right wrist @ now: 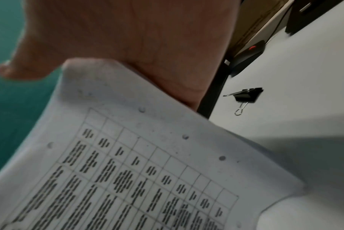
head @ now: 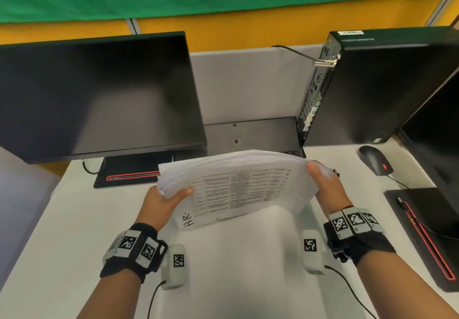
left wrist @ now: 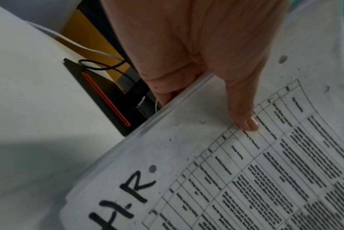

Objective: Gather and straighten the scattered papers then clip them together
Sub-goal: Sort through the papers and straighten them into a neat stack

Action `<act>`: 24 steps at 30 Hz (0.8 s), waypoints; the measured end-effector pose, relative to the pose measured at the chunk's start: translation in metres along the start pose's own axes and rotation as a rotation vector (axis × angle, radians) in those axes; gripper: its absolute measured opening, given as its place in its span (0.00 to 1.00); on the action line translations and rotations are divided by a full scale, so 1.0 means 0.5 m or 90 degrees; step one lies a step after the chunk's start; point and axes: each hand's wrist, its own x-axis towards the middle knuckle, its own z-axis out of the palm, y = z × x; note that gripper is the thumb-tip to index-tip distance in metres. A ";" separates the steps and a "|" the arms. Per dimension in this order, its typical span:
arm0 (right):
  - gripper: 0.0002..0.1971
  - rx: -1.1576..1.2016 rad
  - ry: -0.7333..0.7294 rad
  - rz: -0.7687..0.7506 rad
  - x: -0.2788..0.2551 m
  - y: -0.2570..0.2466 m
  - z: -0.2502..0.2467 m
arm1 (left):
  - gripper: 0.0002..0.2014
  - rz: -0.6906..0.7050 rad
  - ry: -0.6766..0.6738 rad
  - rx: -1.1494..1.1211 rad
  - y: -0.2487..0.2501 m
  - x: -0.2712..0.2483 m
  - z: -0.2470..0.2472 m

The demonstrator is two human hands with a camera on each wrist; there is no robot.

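A thick stack of printed papers (head: 238, 189) with a table and "HR" handwritten on the top sheet is lifted off the white desk (head: 236, 256), tilted and bowed. My left hand (head: 161, 200) grips its left edge, thumb lying on the top sheet (left wrist: 243, 112) and fingers underneath. At the right edge my right hand (head: 323, 182) holds the papers (right wrist: 147, 163), thumb at the upper corner, fingers behind. A black binder clip (right wrist: 246, 97) lies on the desk to the right of the stack, barely showing past my right hand in the head view.
A dark monitor (head: 99, 95) stands at the back left on its red-trimmed base (head: 129, 173). A black computer tower (head: 372, 82) stands at the back right, with a mouse (head: 375, 159) and another black base (head: 427, 234) to the right.
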 end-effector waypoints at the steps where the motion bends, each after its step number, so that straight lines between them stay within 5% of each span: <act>1: 0.29 0.029 0.025 0.020 0.001 -0.009 0.007 | 0.13 -0.003 0.002 -0.005 0.001 0.000 0.003; 4: 0.28 0.059 0.103 0.071 0.008 -0.022 0.022 | 0.13 -0.027 0.010 -0.028 -0.006 -0.005 0.012; 11: 0.22 0.014 0.132 0.010 0.010 -0.032 0.026 | 0.13 -0.072 0.050 -0.088 -0.013 -0.013 0.019; 14: 0.19 -0.084 0.031 -0.068 0.010 -0.023 0.017 | 0.11 -0.081 0.052 -0.101 -0.009 -0.009 0.017; 17: 0.22 -0.114 -0.074 -0.025 0.008 0.010 0.000 | 0.09 -0.099 0.037 -0.090 -0.003 -0.001 0.009; 24: 0.14 -0.186 -0.107 -0.029 0.006 0.038 -0.006 | 0.23 -0.073 0.131 -0.211 0.019 0.016 0.010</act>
